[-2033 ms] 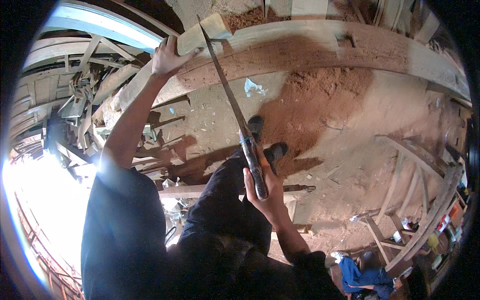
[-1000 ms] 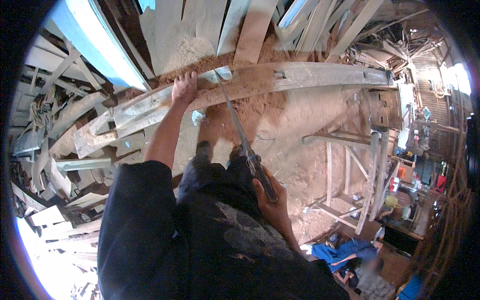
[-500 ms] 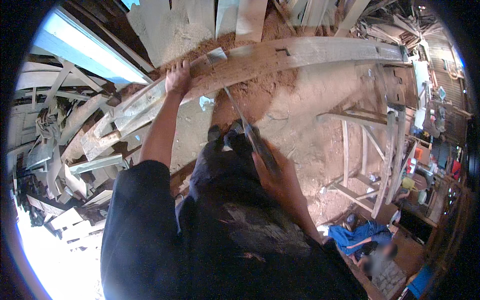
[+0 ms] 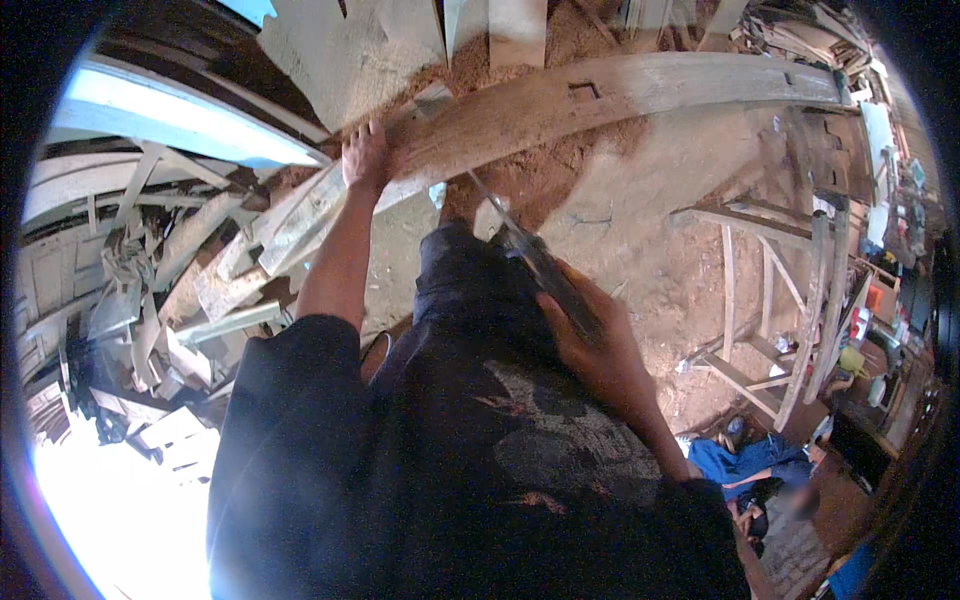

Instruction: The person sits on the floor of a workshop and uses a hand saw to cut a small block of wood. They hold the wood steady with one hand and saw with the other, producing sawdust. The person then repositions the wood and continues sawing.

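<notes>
We seem mid-sawing, our right hand [image 4: 598,335] wrapped around the saw [image 4: 527,240], its tip near the beam [image 4: 690,85]. Our left hand [image 4: 367,160] curls over the block [image 4: 430,101] on top, how tightly we cannot tell; the next stroke calls for a steady block.

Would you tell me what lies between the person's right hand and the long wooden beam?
In the head view, the saw spans from the right hand toward the beam.
</notes>
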The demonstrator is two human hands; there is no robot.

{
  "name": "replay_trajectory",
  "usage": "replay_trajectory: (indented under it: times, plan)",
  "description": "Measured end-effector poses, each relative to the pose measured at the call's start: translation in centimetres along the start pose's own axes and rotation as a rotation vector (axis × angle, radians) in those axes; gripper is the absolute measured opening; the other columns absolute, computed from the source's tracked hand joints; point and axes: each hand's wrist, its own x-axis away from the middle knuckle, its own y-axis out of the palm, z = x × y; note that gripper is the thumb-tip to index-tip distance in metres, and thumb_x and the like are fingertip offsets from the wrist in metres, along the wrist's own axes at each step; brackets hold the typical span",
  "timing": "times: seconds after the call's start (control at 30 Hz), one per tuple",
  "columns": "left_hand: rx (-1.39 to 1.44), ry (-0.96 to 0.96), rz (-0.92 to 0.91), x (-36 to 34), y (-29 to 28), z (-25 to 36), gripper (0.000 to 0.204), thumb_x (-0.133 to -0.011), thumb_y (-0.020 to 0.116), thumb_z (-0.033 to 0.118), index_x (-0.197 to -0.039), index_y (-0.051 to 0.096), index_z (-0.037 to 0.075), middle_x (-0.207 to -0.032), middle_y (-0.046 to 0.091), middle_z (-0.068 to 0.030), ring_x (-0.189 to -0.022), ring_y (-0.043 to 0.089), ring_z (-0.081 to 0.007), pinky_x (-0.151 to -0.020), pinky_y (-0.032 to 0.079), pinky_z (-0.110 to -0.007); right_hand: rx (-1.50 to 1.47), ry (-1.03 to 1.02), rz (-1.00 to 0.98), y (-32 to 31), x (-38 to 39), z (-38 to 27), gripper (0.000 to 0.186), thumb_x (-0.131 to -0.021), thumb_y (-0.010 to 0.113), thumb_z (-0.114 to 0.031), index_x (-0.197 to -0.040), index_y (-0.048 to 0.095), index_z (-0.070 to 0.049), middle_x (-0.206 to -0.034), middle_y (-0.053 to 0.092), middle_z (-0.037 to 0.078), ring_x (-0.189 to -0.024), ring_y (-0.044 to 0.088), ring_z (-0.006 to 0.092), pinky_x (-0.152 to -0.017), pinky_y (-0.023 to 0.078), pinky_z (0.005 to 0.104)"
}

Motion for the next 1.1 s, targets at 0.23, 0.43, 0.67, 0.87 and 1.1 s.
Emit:
replay_trajectory:
  times: [0.23, 0.43, 0.67, 0.87, 1.1]
  plan:
    - [-0.054, 0.064, -0.016, 1.5, -1.0, 1.7, 0.078, -0.075, 0.076, 0.048, -0.129, 0.041, 0.003, -0.123, 0.055, -0.0156, -0.115, 0.055, -0.0311, -0.095, 0.045, -0.045, 0.054, 0.131, -0.052, 0.9, 0.2, 0.2, 0.043, -0.093, 0.06, -0.015, -0.132, 0.05, 0.0, -0.11, 0.065, 0.028, -0.102, 0.067, 0.0365, -0.085, 0.052, 0.0406]
    - [-0.079, -0.084, -0.101, -0.7, 0.7, 0.5, 0.066, -0.075, 0.076, 0.04, -0.121, 0.045, 0.004, -0.117, 0.057, -0.0156, -0.113, 0.056, -0.0308, -0.091, 0.046, -0.045, 0.02, 0.023, 0.079, 4.1, -3.1, 0.8, 0.043, -0.093, 0.061, -0.015, -0.133, 0.051, -0.002, -0.101, 0.068, 0.026, -0.094, 0.07, 0.0346, -0.079, 0.054, 0.0393]
    - [0.072, 0.01, -0.06, -0.5, -0.4, 0.0, 0.063, -0.082, 0.07, 0.045, -0.122, 0.045, 0.004, -0.121, 0.055, -0.0146, -0.117, 0.053, -0.0316, -0.095, 0.043, -0.049, 0.063, 0.218, -0.037, 2.1, -3.3, -1.2, 0.044, -0.092, 0.061, -0.014, -0.133, 0.051, -0.001, -0.106, 0.068, 0.022, -0.098, 0.066, 0.0283, -0.083, 0.051, 0.0358]
    - [-0.101, 0.051, -0.039, -2.6, 4.1, 2.1, 0.077, -0.075, 0.077, 0.04, -0.131, 0.04, 0.004, -0.123, 0.056, -0.014, -0.117, 0.055, -0.0328, -0.093, 0.046, -0.05, -0.016, 0.182, -0.056, 0.9, -1.6, 0.2, 0.043, -0.094, 0.061, -0.015, -0.132, 0.052, 0.004, -0.112, 0.067, 0.016, -0.101, 0.06, 0.0154, -0.09, 0.045, 0.0288]
    - [0.048, 0.038, -0.145, -3.1, -0.4, 4.6, 0.07, -0.075, 0.074, 0.052, -0.117, 0.043, 0.005, -0.113, 0.059, -0.0164, -0.11, 0.059, -0.0347, -0.089, 0.049, -0.048, -0.01, 0.208, -0.03, 2.0, -0.8, -1.2, 0.051, -0.092, 0.063, -0.015, -0.139, 0.045, -0.003, -0.106, 0.068, 0.025, -0.098, 0.068, 0.0314, -0.083, 0.052, 0.0373]
